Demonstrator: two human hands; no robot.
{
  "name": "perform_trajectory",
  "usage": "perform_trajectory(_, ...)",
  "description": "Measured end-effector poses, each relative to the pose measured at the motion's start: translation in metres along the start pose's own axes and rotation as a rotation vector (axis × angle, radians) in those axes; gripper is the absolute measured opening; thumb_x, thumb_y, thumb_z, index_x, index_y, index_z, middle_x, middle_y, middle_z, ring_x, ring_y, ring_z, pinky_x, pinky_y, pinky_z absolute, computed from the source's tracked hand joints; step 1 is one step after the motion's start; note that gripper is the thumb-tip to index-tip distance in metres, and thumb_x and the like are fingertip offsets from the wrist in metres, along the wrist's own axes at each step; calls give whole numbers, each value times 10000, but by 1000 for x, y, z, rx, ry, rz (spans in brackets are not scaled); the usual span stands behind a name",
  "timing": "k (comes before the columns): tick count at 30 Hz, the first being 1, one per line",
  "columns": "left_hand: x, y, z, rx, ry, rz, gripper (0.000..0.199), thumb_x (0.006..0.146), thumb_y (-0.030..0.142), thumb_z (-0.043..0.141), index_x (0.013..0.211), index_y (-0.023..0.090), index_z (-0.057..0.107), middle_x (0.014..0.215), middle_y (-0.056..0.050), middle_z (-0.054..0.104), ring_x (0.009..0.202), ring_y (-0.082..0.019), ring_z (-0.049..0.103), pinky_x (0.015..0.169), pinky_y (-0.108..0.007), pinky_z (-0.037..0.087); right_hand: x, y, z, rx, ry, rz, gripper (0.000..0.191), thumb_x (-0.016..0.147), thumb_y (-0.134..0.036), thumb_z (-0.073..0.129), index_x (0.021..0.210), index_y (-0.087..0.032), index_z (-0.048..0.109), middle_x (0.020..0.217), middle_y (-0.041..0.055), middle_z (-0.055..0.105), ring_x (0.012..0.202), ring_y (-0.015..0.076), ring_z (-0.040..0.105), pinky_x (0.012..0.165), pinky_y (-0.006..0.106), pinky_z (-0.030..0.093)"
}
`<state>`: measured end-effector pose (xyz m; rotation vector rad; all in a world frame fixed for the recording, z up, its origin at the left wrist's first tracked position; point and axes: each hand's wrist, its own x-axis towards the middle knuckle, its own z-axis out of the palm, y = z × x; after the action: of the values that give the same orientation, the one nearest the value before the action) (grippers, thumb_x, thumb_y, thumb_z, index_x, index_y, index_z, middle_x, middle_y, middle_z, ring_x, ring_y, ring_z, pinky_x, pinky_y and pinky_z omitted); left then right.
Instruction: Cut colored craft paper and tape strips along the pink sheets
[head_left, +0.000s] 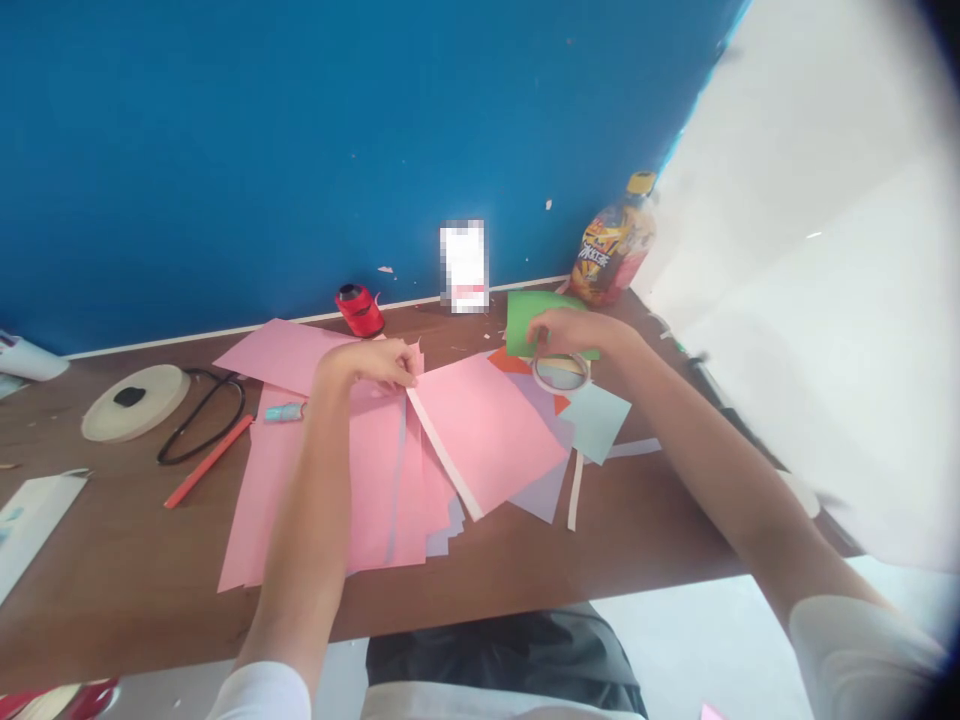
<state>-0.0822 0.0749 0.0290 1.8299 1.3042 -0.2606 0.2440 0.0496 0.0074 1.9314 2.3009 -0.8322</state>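
Left fingers (406,374) pinch a pink sheet (491,430), right fingers (537,331) a tape roll (561,389); the bottle label's (598,248) lettering looks blurred.

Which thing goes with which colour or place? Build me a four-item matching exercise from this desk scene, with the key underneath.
1. Tape roll
2. Bottle cap
3. Left hand
4. Back wall

A. Blue
B. At the upper end of the white strip
C. Yellow
D. At the right hand

Pairs: 1-D, 2-C, 3-B, 4-A

Between forearms (309,530), table (517,572) front passable; tape roll (562,391), bottle (611,248) obstruct farther back.
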Motion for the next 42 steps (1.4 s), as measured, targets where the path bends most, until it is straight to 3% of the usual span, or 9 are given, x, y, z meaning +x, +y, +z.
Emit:
perform_trajectory(6, 19, 6, 10, 289, -4, -9, 297, 586, 309, 712, 870, 231, 680, 775, -4, 704, 769, -188, 630, 641, -244, 440, 0, 14, 9, -22, 38, -145, 181, 649, -87, 749, 791, -191, 705, 787, 23, 694, 598, 124, 530, 511, 253, 304)
perform_trajectory(9, 23, 15, 19, 302, 195, -7, 258, 624, 374, 710, 836, 229, 680, 798, -31, 693, 733, -204, 602, 620, -270, 410, 3, 14, 12, 79, 87, -270, 168, 602, -37, 748, 642, -189, 688, 645, 6, 653, 536, 115, 470, 497, 266, 267)
perform_trajectory(12, 24, 33, 33, 219, 369, 202, 245, 777, 435, 620, 916, 240, 674, 947, -44, 705, 805, -202, 607, 668, -278, 409, 1, 7, 10, 208, 111, -360, 178, 590, -65, 751, 633, -232, 707, 685, -6, 681, 590, 139, 508, 515, 257, 282)
perform_trajectory(17, 29, 63, 59, 2, 270, 547, 393, 840, 563, 597, 1036, 231, 674, 1013, -46, 713, 859, -196, 624, 709, -285, 430, -13, -13, -3, 338, 175, -420, 176, 590, -78, 744, 611, -248, 704, 663, -13, 676, 649, 161, 538, 570, 263, 301)
perform_trajectory(21, 34, 69, 68, 22, 350, 632, 320, 846, 514, 626, 927, 211, 691, 914, -23, 714, 789, -178, 597, 672, -284, 390, -21, -21, -7, 265, 122, -512, 129, 705, -133, 689, 671, -252, 724, 724, -12, 713, 682, 169, 568, 597, 274, 316)
perform_trajectory(27, 28, 67, 62, 91, 368, 618, 284, 907, 428, 526, 877, 213, 709, 779, -2, 681, 684, -151, 537, 614, -277, 333, -22, -27, -5, 390, 130, -482, 119, 639, -165, 798, 647, -239, 705, 699, -10, 697, 638, 156, 565, 573, 270, 342)
perform_trajectory(33, 18, 63, 48, 68, 461, 612, 301, 868, 424, 563, 831, 192, 751, 805, -34, 722, 734, -166, 591, 656, -278, 397, -25, -30, -5, 707, -90, -364, 299, 584, -198, 876, 826, -233, 705, 675, -31, 653, 582, 139, 548, 525, 243, 370)
perform_trajectory(38, 7, 56, 34, -23, 578, 617, 322, 856, 452, 589, 860, 183, 765, 874, -56, 744, 796, -181, 635, 721, -283, 451, -26, -30, -3, 900, 49, -237, 230, 700, -350, 844, 784, -214, 678, 532, -71, 497, 465, 83, 403, 471, 224, 316)
perform_trajectory(42, 8, 50, 29, -124, 569, 605, 322, 838, 466, 620, 857, 173, 753, 876, -67, 737, 790, -181, 651, 743, -291, 476, -29, -38, -5, 833, 26, -224, 215, 672, -331, 848, 681, -204, 674, 552, -44, 524, 479, 84, 428, 449, 228, 320)
